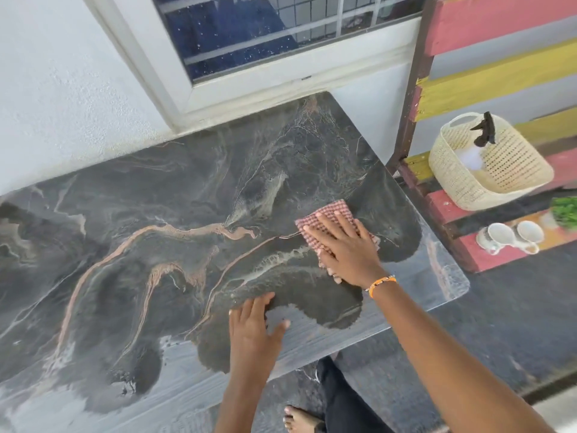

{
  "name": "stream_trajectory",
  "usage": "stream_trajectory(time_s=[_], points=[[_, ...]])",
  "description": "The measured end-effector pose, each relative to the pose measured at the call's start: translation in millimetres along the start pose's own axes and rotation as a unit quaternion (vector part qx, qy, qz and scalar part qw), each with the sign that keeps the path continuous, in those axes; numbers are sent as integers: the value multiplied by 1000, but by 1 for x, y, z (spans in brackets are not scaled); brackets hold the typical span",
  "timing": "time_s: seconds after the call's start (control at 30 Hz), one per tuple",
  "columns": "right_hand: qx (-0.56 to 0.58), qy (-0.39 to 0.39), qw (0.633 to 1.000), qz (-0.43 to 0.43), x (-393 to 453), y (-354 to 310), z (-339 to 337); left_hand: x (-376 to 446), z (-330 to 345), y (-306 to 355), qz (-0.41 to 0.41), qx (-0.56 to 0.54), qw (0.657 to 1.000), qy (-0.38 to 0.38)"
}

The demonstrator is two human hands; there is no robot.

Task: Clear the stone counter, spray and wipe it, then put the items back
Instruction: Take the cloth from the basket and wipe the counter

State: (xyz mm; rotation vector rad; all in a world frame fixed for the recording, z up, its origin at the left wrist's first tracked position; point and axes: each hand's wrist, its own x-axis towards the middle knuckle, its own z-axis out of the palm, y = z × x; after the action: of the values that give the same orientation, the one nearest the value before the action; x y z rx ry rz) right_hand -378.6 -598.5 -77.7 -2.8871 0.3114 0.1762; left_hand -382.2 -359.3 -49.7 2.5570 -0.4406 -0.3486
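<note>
Wet stone counter (156, 214) under window (249, 32) w/ cloth (324, 214)

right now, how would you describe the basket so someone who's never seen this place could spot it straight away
Start at the dark stone counter under the window and look past its right end to the striped red and yellow wooden rack. The basket sits there, above two white cups. It is the only cream woven thing, tilted, with a dark spray nozzle poking out of it.
</note>
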Motion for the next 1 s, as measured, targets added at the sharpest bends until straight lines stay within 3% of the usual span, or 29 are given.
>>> stream_trajectory(time_s=[0.2, 0.4, 0.57, 0.73, 0.87, 1.0], points=[[5, 44, 974, 221, -34, 88, -10, -12, 19, 18, 50, 45, 993, -99], [35, 62, 954, 292, -57, 40, 2, -20, 12, -6, 8, 35, 998, -58], [37, 45, 980, 192, -54, -43, 17, -22, -8, -31, -49, 15, 998, -29], [45, -9, 998, 34, -31, -155, 38, -39, -27, -61, -121, 12, 992, 19], [31, -52, 992, -113, -32, -229, 45, -60, -40, -88, -168, 16, 985, 28], [-36, -40, 982, -181, -25, -240, 32, -83, -58, -113, -204, 9, 978, 38]])
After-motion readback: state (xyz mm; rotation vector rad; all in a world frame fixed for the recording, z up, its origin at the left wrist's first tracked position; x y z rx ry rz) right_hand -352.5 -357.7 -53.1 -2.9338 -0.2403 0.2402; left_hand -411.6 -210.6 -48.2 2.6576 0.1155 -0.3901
